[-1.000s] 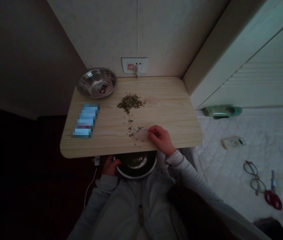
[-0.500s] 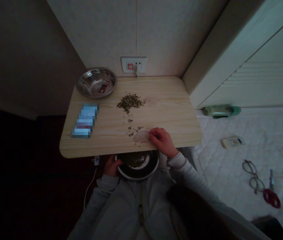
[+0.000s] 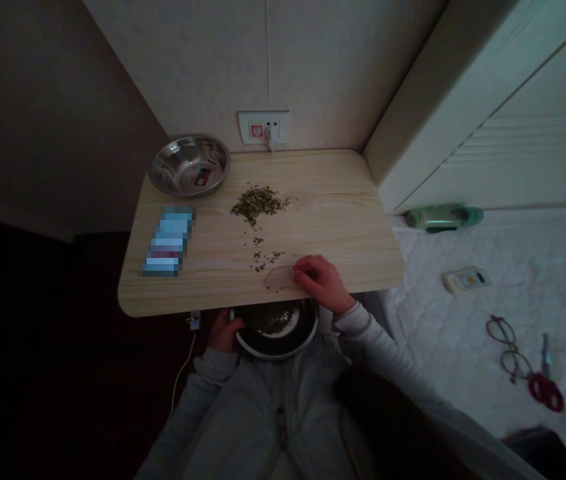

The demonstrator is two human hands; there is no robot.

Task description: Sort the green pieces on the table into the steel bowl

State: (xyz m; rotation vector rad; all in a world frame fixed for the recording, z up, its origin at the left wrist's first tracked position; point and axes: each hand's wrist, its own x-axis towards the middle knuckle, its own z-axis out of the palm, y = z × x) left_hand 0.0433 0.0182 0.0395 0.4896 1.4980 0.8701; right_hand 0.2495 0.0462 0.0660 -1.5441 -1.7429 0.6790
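My right hand (image 3: 320, 281) is closed at the table's front edge, its fingertips on a thin, clear, rounded plastic piece (image 3: 279, 277) that lies low over the wood. What exactly this piece is, I cannot tell. Small dark green beans (image 3: 257, 203) form a pile at mid-table, with a loose trail of them running toward me. Below the edge, my left hand (image 3: 225, 332) grips a dark bowl with a pale rim (image 3: 277, 355) on its left side, thumb over the rim. More small beans (image 3: 279, 323) lie in the bowl, partly hidden beneath the table.
A steel basin (image 3: 190, 165) and a blurred-out phone (image 3: 169, 241) occupy the left of the wooden table (image 3: 347, 227). Behind it is a wall socket (image 3: 264, 128). On the white bed at right lie a green bottle (image 3: 443, 218), a remote (image 3: 467, 280), glasses (image 3: 509, 348) and red-handled scissors (image 3: 545, 391).
The clear piece and my right hand stay almost in place, shifted very slightly. Fewer beans show by the front edge near the piece. The whole view has drifted a little.
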